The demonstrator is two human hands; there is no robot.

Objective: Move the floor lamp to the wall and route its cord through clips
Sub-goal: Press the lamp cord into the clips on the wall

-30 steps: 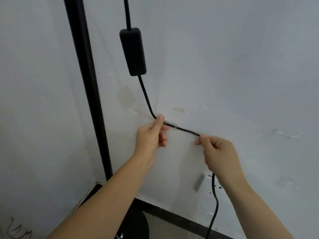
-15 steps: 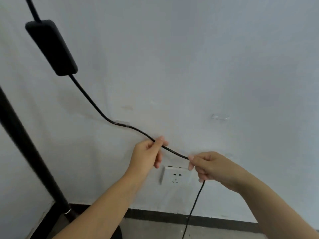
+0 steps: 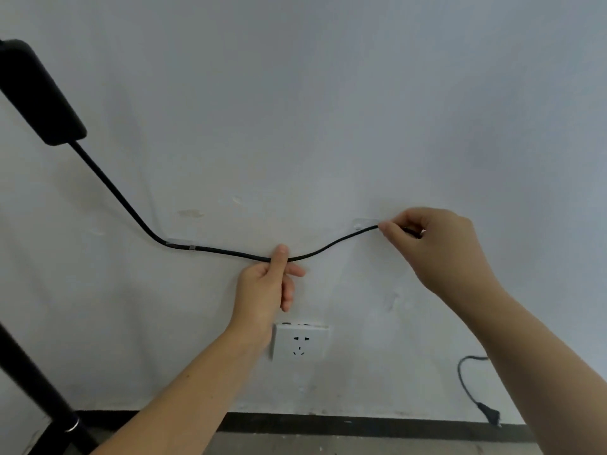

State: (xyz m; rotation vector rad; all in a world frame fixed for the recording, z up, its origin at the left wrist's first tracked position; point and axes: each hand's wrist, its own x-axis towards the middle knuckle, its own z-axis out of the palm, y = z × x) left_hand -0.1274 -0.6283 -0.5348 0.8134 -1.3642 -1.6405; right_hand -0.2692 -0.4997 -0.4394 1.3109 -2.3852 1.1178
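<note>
A: Black cord point(image 3: 226, 253) sits in first clip point(image 3: 180, 242) now; we've slid along.
B: Left hand point(image 3: 266, 290) pinches midspan, right hand point(image 3: 437, 247) pinches it at second clip point(image 3: 363, 223). Press in next.

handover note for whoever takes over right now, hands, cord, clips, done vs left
Left hand: pinching the cord mid-span, above the wall socket.
Right hand: pinching the cord at the second clip.
Done: cord sits in the first clip, below the inline switch box.
Left: press cord into the second clip; the plug hangs loose, lower right.
</note>
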